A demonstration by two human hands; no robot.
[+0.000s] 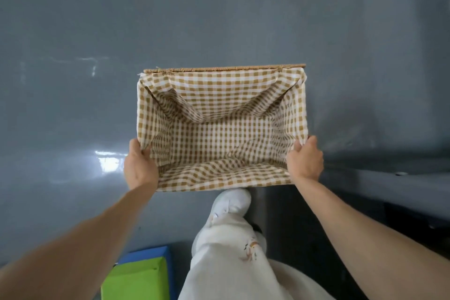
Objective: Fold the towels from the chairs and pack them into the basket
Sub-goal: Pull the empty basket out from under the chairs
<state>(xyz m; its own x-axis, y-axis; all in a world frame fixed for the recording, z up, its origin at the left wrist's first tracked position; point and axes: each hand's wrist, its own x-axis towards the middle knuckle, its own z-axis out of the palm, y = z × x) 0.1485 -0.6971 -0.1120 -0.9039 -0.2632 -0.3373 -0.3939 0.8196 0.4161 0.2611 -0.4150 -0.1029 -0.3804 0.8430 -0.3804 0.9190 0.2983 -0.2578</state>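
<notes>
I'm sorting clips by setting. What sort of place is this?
Indoors, some plain room, kind unclear: a glossy grey floor reflects lights, a cloth-lined basket is held over it, and a green pad and a blue pad lie nearby.

Left hand (140, 165), right hand (305, 159) grip basket (146, 114) sides.

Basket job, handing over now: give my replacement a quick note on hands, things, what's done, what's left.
Left hand grips the basket at its near left corner; right hand grips the near right corner.
Basket upright, checked lining bare: no towels inside.
Chairs not in view; a green thing lower left, unclear what.
Done: nothing packed.
Left: fold every towel and pack it in.
</notes>
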